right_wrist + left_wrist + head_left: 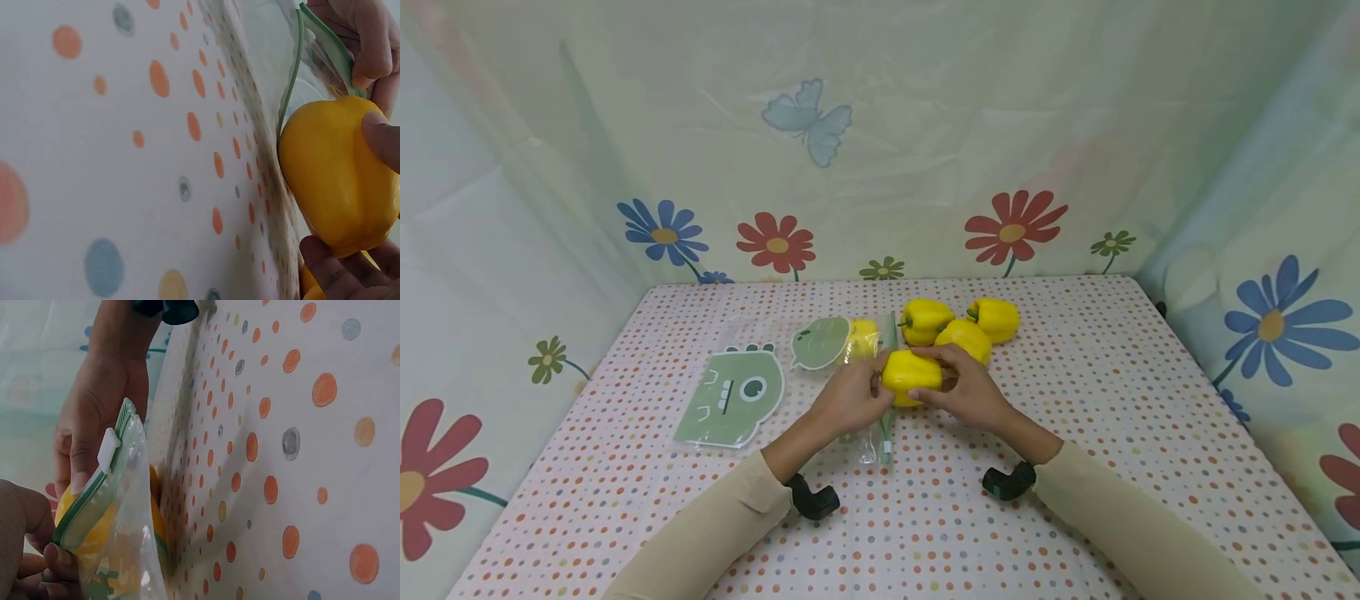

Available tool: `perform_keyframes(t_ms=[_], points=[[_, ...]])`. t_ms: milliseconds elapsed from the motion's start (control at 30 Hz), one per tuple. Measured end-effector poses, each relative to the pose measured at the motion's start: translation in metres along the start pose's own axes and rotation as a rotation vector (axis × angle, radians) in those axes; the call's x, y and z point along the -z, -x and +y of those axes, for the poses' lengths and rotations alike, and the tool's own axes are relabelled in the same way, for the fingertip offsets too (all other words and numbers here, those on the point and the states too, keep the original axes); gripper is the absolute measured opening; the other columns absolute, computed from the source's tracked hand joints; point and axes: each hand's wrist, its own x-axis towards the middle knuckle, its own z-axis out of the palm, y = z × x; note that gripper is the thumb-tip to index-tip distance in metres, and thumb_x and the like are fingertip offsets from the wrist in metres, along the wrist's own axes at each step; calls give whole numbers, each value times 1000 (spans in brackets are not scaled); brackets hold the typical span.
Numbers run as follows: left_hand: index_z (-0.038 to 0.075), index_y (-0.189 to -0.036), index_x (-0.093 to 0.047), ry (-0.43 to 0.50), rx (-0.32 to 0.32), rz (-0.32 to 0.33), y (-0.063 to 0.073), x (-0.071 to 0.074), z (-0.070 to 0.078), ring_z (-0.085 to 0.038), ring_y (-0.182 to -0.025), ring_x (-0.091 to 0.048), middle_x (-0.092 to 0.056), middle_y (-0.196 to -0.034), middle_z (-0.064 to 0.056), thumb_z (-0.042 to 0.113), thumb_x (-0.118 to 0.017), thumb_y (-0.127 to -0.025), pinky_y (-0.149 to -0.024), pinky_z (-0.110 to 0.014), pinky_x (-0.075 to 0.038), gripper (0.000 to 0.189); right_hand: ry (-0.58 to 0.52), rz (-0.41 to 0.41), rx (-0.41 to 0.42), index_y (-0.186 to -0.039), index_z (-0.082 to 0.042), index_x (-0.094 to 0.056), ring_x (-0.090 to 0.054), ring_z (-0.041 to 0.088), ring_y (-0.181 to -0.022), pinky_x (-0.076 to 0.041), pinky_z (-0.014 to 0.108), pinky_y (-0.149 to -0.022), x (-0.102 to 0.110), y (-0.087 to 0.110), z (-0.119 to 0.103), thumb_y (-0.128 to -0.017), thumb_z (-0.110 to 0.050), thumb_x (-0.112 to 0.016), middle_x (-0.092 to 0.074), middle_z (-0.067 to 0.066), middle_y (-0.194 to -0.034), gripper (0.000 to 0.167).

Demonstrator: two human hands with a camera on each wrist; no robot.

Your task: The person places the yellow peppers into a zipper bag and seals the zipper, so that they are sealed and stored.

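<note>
My right hand [966, 387] grips a yellow bell pepper [912, 377] between thumb and fingers, at the mouth of a clear zip bag [867, 446]. In the right wrist view the pepper [340, 169] sits between the bag's parted green edges. My left hand [853, 396] pinches the bag's upper green edge, seen close in the left wrist view, where a white slider [108, 450] sits along the zip. The bag lies flat with a green monster print [733, 398]. Another yellow bell pepper [863, 337] shows through its plastic near the far side.
Beyond my right hand, yellow bell peppers stand together: one at left [927, 321], one at right [995, 320], one in front [964, 339]. A dotted cloth covers the table [1075, 358]. Flowered curtains [910, 167] rise behind and at both sides.
</note>
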Motion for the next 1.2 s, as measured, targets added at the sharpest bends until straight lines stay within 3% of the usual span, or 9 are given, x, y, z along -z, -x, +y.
perform_keyframes(t_ms=[400, 600, 800, 967, 1200], points=[[-3, -144, -45, -3, 2, 3, 0, -1, 0, -7, -38, -29, -35, -48, 8, 15, -55, -83, -37, -18, -27, 65, 11, -61, -26, -137, -15, -57, -56, 28, -126, -53, 43, -97, 0, -2, 5, -81, -33, -78, -53, 5, -144, 62], [-2, -144, -46, -6, 4, 10, -1, -2, 0, -6, -37, -28, -35, -46, 8, 15, -54, -82, -36, -19, -26, 65, 9, -159, 59, -143, -10, -51, -49, 34, -134, -49, 46, -101, 7, 1, 8, -88, -15, -71, -48, 11, -149, 59], [-2, -145, -45, 3, 9, 9, 0, -2, 0, -7, -37, -29, -35, -46, 7, 15, -55, -83, -36, -18, -26, 65, 73, -203, 37, -148, -17, -45, -55, 33, -128, -47, 49, -104, 13, 3, 9, -92, -13, -64, -45, 9, -152, 60], [-2, -145, -45, 23, 22, 3, 1, -2, 0, -7, -37, -30, -35, -46, 7, 15, -55, -83, -36, -18, -27, 65, 48, -192, -4, -146, -11, -47, -58, 32, -125, -50, 44, -101, 13, 2, 10, -90, -13, -68, -47, 12, -150, 59], [-2, -146, -43, 6, 31, -4, 1, -1, 1, -7, -39, -31, -36, -49, 7, 15, -55, -84, -38, -18, -27, 65, 12, -102, -77, -136, -7, -54, -62, 28, -118, -52, 41, -99, 10, 2, 13, -86, -21, -74, -57, 11, -139, 56]])
